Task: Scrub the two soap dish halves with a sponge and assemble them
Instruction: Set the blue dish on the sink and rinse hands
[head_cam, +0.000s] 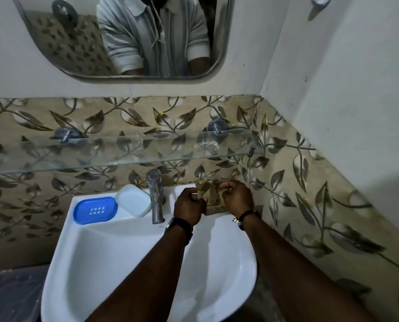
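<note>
— What are the hands doing?

— Both are raised over the back right corner of the sink (228, 270). The left hand (189, 205) has its fingers curled in, pinching the edge of a brownish, crumpled wrapper (211, 194). The right hand (236, 196) pinches the other side of the same wrapper, thumb and forefinger closed on it. I cannot tell what the wrapper holds.

— Anything on the wrists?

— A dark watch (180, 226) on the left wrist, a beaded bracelet (245, 217) on the right.

— And the soap dish halves?

— Neither hand touches them. Both lie on the sink's back ledge, left of the tap (156, 196). The blue half (95, 209) lies flat, with a small grid of drain slots in its middle. The white half (133, 199) is just beside it on the right, close to the tap; whether the two touch is hard to tell.

— No sponge?

— None that I can make out.

— What surrounds the sink?

— A glass shelf (77, 163) runs across the leaf-patterned tile wall (310, 182) above the tap, held by two metal brackets. Higher up hangs a mirror (221, 63), which reflects a striped short-sleeved shirt. At the lower left is a grey bin (13, 296).
</note>
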Tool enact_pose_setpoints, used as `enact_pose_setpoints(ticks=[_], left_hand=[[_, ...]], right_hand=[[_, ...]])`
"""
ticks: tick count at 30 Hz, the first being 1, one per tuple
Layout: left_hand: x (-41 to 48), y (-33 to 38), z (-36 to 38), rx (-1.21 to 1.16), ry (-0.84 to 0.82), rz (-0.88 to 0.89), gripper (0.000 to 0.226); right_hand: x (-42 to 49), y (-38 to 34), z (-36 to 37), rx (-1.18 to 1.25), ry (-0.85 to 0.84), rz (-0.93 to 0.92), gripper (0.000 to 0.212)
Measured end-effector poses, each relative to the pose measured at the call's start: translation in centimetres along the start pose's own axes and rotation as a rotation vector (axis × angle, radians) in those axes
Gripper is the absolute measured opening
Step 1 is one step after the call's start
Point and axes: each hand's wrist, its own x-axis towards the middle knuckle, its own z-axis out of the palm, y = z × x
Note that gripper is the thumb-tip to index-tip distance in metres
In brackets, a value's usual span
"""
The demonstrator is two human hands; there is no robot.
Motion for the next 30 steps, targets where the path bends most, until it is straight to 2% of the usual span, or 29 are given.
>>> enact_pose_setpoints(ticks=[2, 4, 5, 7, 10, 13, 16, 21, 26, 30], left_hand=[[1.1, -0.4, 0.3, -0.009, 0.000, -0.001, 0.033], [1.8, -0.9, 0.6, 0.079, -0.006, 0.036, 0.043], [2.0, -1.2, 0.7, 0.200, -0.009, 0.095, 0.048], [2.1, -1.8, 0.8, 0.585, -0.026, 0.327, 0.054], [2.3, -3.1, 0.9, 1.001, -0.200, 0.678, 0.051], [2.7, -4.3, 1.2, 1.208, -0.333, 0.694, 0.050], [3.0, -4.7, 1.7, 1.204, -0.288, 0.654, 0.047], [2.7, -3.6, 2.3, 1.189, -0.264, 0.622, 0.033], [1.4, -1.8, 1.6, 1.039, -0.277, 0.649, 0.039], [-0.4, 0.7, 0.9, 1.026, -0.213, 0.764, 0.047]], right_hand=[[0.7, 0.7, 0.6, -0.048, -0.024, -0.007, 0.030], [1.1, 1.5, 1.2, -0.146, -0.061, -0.075, 0.036], [1.3, 1.9, 1.5, -0.214, -0.084, -0.127, 0.037], [1.5, 3.1, 2.2, -0.364, -0.153, -0.210, 0.039], [0.8, 4.8, 3.1, -0.662, -0.276, -0.231, 0.046], [-0.2, 6.4, 3.6, -0.714, -0.279, -0.256, 0.055], [-0.2, 7.2, 3.8, -0.803, -0.295, -0.290, 0.057], [0.3, 7.5, 3.5, -0.820, -0.309, -0.297, 0.061], [-1.0, 5.8, 2.8, -0.632, -0.103, -0.355, 0.062], [-3.1, 2.5, 1.2, -0.480, 0.086, -0.399, 0.054]])
